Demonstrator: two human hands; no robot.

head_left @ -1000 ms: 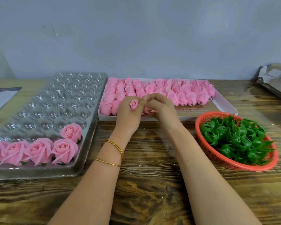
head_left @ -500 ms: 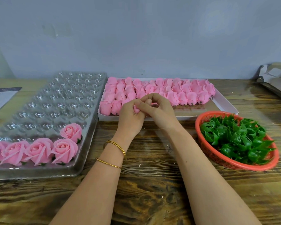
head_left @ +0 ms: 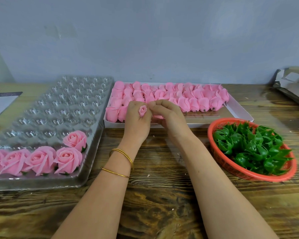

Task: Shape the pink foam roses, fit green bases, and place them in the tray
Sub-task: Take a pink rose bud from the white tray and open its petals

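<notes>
Soft, even light fills the scene, bright throughout. Small glints dot the clear plastic tray, and a faint sheen lies on the wooden bench. Shadows are weak. Wide-angle distortion curves the edges, and fine detail is slightly soft.

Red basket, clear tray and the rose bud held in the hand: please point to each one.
red basket [head_left: 222,162], head view, front-left mesh wall.
clear tray [head_left: 67,104], head view, an empty cup near its middle.
rose bud [head_left: 142,109], head view, its spiral top.
</notes>
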